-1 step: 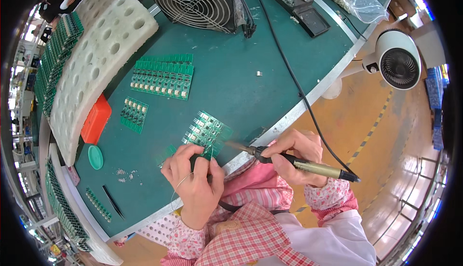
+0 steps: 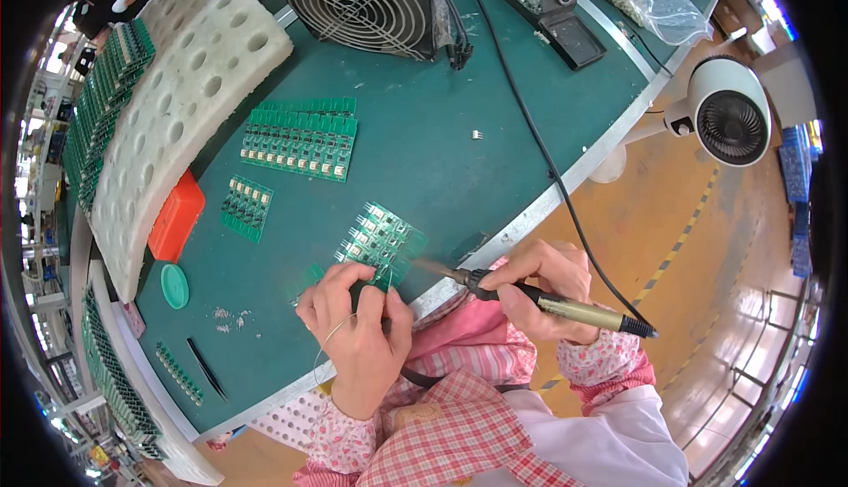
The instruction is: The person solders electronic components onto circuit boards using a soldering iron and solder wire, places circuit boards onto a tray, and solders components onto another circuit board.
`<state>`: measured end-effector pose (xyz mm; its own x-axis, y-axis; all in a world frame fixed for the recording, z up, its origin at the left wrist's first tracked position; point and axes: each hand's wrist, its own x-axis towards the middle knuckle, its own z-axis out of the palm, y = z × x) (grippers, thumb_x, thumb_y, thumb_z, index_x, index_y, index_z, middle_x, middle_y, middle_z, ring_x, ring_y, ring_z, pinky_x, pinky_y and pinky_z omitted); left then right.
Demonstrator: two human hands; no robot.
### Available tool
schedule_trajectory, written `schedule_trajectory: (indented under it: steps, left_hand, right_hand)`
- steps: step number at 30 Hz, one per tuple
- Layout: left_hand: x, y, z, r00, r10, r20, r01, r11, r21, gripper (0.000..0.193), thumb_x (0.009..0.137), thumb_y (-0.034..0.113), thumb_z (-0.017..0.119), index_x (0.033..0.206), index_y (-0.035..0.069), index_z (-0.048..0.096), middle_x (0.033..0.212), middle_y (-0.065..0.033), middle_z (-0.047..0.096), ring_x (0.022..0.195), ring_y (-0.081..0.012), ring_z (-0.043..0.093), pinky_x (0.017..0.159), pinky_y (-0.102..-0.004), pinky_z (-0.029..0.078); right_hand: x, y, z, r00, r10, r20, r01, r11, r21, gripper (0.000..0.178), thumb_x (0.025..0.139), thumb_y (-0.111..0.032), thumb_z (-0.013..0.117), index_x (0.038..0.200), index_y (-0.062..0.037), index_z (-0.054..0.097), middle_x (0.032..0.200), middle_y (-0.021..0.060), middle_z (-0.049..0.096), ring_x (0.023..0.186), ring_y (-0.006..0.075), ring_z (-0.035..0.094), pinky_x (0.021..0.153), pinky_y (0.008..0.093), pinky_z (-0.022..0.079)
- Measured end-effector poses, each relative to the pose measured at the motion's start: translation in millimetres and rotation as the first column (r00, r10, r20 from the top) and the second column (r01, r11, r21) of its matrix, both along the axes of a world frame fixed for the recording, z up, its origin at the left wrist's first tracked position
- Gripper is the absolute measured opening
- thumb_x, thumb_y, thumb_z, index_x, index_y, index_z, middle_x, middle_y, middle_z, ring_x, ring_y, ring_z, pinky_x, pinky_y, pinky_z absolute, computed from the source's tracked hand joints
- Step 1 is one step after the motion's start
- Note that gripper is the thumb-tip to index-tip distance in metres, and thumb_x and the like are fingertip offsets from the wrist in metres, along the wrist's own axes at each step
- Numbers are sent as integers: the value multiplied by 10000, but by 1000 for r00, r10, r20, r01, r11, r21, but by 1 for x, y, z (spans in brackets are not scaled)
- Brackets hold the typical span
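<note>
My right hand (image 2: 548, 288) is closed round a soldering iron (image 2: 574, 308), its tip slanting left to a green circuit board (image 2: 380, 235). White connectors with pins line the board's left edge. At its near edge my left hand (image 2: 358, 337) pinches thin solder wire (image 2: 328, 342), a loop of which curves past the wrist. Something dark shows between the left fingers, too hidden to name. The iron's tip is blurred, so I cannot tell whether it touches the board. Part of another green board (image 2: 309, 282) shows beyond my left hand.
Larger boards (image 2: 300, 142) and a smaller board (image 2: 246, 209) lie farther left. Beside the white foam rack (image 2: 190, 58) are a red box (image 2: 177, 217), a green lid (image 2: 175, 286) and tweezers (image 2: 207, 369). A caged fan (image 2: 353, 1) and iron stand (image 2: 548, 10) stand behind; the iron's cord (image 2: 521, 102) crosses the table.
</note>
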<state>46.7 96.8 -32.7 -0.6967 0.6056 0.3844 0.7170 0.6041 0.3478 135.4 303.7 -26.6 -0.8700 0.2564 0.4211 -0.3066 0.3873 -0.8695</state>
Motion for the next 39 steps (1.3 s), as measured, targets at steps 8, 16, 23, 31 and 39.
schedule_trajectory:
  steps: [8, 16, 23, 31, 39]
  left_hand:
    - [-1, 1, -7, 999, 23, -27, -23, 1000, 3, 116, 760, 64, 682, 793, 40, 573, 1066, -96, 583, 982, -304, 565, 882, -450, 366]
    - [-2, 1, -12, 999, 37, -23, -36, 997, 69, 159, 709, 41, 712, 787, 48, 574, 1076, -84, 582, 959, -293, 566, 851, -446, 376]
    - [-2, -4, -11, 1000, 4, 11, -5, 994, 110, 194, 707, 32, 723, 818, 47, 565, 1090, -86, 588, 1002, -302, 588, 876, -461, 396]
    - [-5, -27, -6, 985, -138, 100, 118, 976, 182, 178, 743, 24, 715, 831, 42, 560, 1195, -101, 615, 1115, -303, 592, 965, -492, 396]
    - [2, -44, 0, 995, -87, 45, 79, 986, 148, 126, 779, 110, 708, 819, 98, 589, 1154, -60, 614, 1086, -256, 590, 966, -484, 363]
  right_hand:
    - [-1, -23, 2, 997, -59, -43, 65, 983, 172, 228, 653, 87, 691, 824, -64, 703, 621, 42, 652, 476, 182, 620, 474, 276, 490]
    - [-8, -33, 9, 999, -2, -50, 15, 963, 270, 250, 638, 96, 698, 834, -59, 696, 620, 42, 644, 483, 186, 627, 457, 273, 482]
    - [-9, -46, 22, 991, 116, -68, -61, 838, 543, 271, 639, 50, 736, 890, -34, 683, 594, 3, 538, 456, 153, 556, 424, 286, 444]
    - [-1, -72, 26, 997, 71, -16, -35, 659, 751, 244, 707, -76, 745, 933, -10, 680, 600, -10, 489, 492, 119, 535, 451, 253, 420]
    - [12, -63, 27, 990, -26, -139, 104, 797, 596, 287, 575, 35, 727, 854, -26, 695, 572, 5, 486, 416, 131, 481, 400, 262, 392]
